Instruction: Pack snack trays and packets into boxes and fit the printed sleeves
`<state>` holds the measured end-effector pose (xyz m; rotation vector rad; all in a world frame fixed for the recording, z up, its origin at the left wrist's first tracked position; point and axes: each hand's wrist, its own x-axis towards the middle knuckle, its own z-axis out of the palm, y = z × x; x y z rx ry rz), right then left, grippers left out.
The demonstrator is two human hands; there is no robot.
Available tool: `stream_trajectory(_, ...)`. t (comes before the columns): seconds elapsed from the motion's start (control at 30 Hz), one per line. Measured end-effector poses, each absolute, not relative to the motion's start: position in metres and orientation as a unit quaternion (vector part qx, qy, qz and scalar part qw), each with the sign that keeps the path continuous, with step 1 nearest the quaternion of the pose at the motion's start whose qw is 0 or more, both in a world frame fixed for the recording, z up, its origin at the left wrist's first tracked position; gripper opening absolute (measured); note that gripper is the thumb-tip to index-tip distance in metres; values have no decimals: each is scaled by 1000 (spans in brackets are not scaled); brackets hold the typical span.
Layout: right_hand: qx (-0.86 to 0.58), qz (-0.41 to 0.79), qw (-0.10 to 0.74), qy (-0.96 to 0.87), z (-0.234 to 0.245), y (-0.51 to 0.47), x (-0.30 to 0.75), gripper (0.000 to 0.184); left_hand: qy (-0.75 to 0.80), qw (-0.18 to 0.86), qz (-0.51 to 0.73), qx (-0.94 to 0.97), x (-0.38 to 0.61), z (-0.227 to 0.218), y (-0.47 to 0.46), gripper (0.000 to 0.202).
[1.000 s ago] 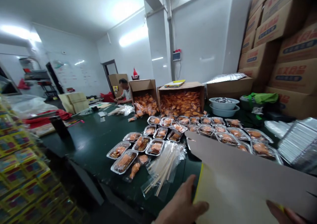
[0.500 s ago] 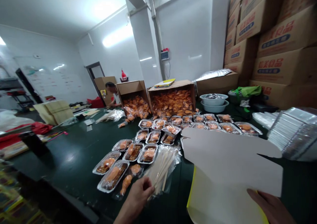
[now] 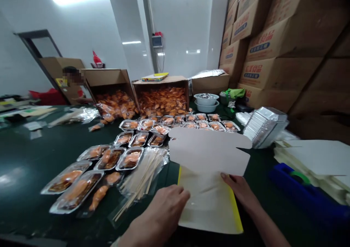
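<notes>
The right hand has its thumb laid on the inner face of a white-lined, yellow-edged cardboard carton, pinching the right side, with the other fingers hidden beneath. The left hand is at the opposite side, fingers curled in narrow against the left edge; whether they grip the card or only press it, I cannot tell. The carton thus lies directly between the two hands, neither clearly nearer, its long axis running away from the body and its notched flaps spread at the far end, past the fingertips. The left hand sits a little closer to the body than the right thumb. Whether the carton rests flat or is slightly raised is unclear. Just left of it, pale thin wooden sticks in clear plastic bags crowd that side, with silver foil trays of orange-brown food farther left and in rows behind the flaps, which hide part of them. The freer room is to the right, where bare dark green tabletop runs from the carton to a blue tape dispenser. Beyond that strip stand a slanted stack of empty-looking silver foil trays and a pile of flat white card.
</notes>
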<state>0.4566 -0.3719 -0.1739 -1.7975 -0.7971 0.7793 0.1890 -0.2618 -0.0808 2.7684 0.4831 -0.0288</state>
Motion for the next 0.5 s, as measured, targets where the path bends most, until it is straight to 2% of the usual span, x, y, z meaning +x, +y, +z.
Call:
stream_trajectory(0.13, -726, 319, 504, -341, -175, -375, 460, 56, 135, 130, -38, 982, 236, -99, -272, 28)
stream_trajectory(0.23, -718, 320, 520, -335, -175, -375, 462, 55, 133, 95, -110, 980, 253, -120, -274, 33)
stream_trajectory(0.33, -704, 333, 536, -325, -175, -377, 458, 54, 137, 91, -167, 972, 258, -127, -283, 29)
stream_trajectory(0.43, -700, 341, 545, -311, -180, -384, 452, 51, 120, 112, -84, 983, 241, -116, -290, 23)
stream_trajectory(0.5, -721, 315, 537, -305, -190, -388, 455, 48, 143, 169, 9, 975, 215, -105, -282, 21)
